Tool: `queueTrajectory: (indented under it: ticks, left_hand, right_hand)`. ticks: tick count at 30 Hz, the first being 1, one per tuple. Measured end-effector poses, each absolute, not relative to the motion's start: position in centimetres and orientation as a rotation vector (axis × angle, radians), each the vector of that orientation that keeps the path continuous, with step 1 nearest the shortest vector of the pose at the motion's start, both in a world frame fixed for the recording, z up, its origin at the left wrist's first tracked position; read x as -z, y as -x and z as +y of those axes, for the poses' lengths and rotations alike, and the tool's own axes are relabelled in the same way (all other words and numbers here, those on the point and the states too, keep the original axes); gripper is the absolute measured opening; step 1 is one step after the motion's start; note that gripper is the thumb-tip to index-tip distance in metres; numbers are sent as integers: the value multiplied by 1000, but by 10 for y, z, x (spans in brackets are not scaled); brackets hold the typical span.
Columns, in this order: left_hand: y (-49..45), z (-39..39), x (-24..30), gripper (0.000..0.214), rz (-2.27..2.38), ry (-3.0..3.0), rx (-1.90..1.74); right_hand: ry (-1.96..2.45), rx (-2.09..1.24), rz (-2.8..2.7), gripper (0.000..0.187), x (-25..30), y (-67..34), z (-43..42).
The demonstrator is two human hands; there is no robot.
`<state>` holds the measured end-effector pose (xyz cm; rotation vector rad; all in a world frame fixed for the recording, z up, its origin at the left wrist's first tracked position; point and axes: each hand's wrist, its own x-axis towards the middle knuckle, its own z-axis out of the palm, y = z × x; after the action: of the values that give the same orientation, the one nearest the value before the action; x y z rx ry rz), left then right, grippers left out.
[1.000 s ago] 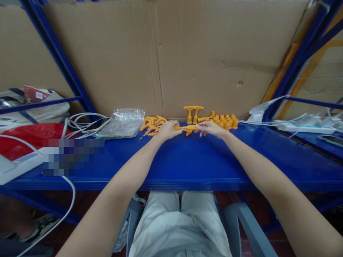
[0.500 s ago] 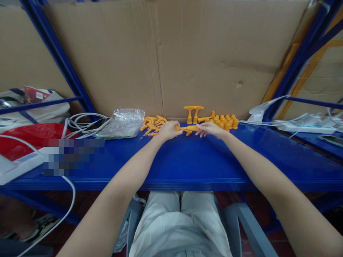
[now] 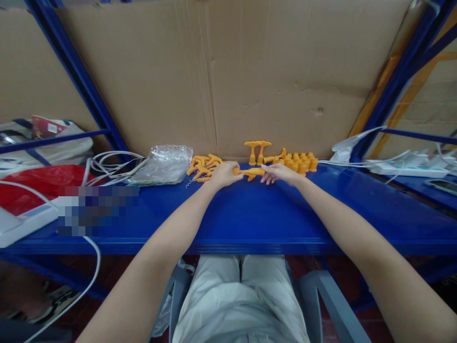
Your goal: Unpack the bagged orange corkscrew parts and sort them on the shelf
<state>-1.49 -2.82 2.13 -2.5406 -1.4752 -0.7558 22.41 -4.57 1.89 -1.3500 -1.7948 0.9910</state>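
My left hand (image 3: 225, 174) is closed around the T-shaped handle end of a yellow corkscrew (image 3: 246, 171), held sideways just over the blue table (image 3: 250, 214). My right hand (image 3: 280, 172) pinches the far end of its smooth yellow sleeve (image 3: 256, 171). A ribbed neck shows between the two hands. Beside my left hand lies a pile of yellow corkscrew handles (image 3: 202, 166), some with metal spirals showing. Two corkscrews (image 3: 257, 150) with sleeves on stand upright behind the held one. Several yellow sleeves (image 3: 302, 163) stand grouped beyond my right hand.
A clear plastic bag (image 3: 164, 164) and white cables (image 3: 114, 159) lie to the left, near a red bag (image 3: 39, 183). Cardboard (image 3: 267, 71) closes off the back. A power strip (image 3: 407, 167) and a phone (image 3: 442, 186) are at the right.
The fingers of my right hand have shifted very slightly at the sleeve's end. Otherwise both hands and the corkscrew keep their places.
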Motion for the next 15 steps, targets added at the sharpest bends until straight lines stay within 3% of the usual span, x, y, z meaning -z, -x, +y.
queueTrajectory:
  ticks: [6,15]
  left_hand:
    - [14,-29,-22,27,-1500,2515,721]
    - [13,-37,-27,31,-1525,2447,615]
  right_hand:
    - [1387,-907,-1852,55,-14,-227,-39]
    - [1110,11,-2121,35,-7,-213,-35]
